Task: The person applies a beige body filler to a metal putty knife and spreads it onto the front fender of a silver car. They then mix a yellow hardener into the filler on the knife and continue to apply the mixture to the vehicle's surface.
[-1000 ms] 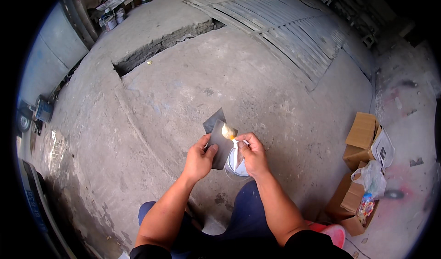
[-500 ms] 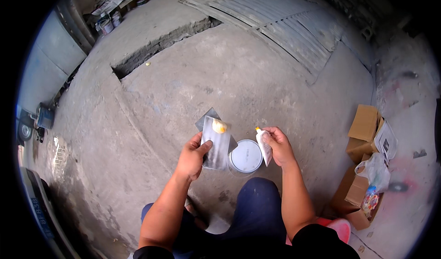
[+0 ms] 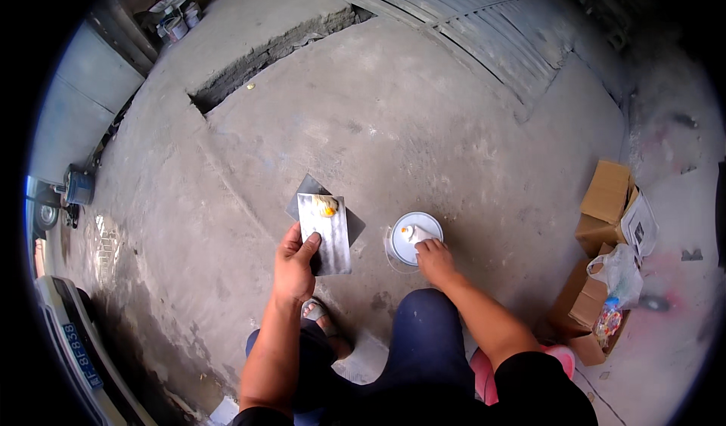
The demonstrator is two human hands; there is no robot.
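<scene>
My left hand (image 3: 295,263) is closed on a thin, light-grey putty spreader (image 3: 325,244), its thumb across the face. Near the top edge of this sheet sits a cream dollop of putty with a yellow-orange streak (image 3: 327,207). Behind it shows a darker square plate (image 3: 353,226), apparently in the same grip. On the right, my right hand (image 3: 435,261) pinches a white squeeze tube (image 3: 417,234) with a yellow-orange tip. The tube lies over the pale lid of a round can (image 3: 404,254); whether it rests fully on the lid is hard to tell.
Cardboard boxes (image 3: 605,192) and a clear plastic bag (image 3: 616,275) stand at the right. A pink-red seat (image 3: 484,373) shows beneath me. Beyond lie a floor trench (image 3: 257,63) and metal covers (image 3: 484,33). A vehicle's end (image 3: 72,335) is at lower left.
My right hand has moved left and down, bringing the tube from beside the can onto its lid. My left hand, with the spreader and dark plate, has shifted left.
</scene>
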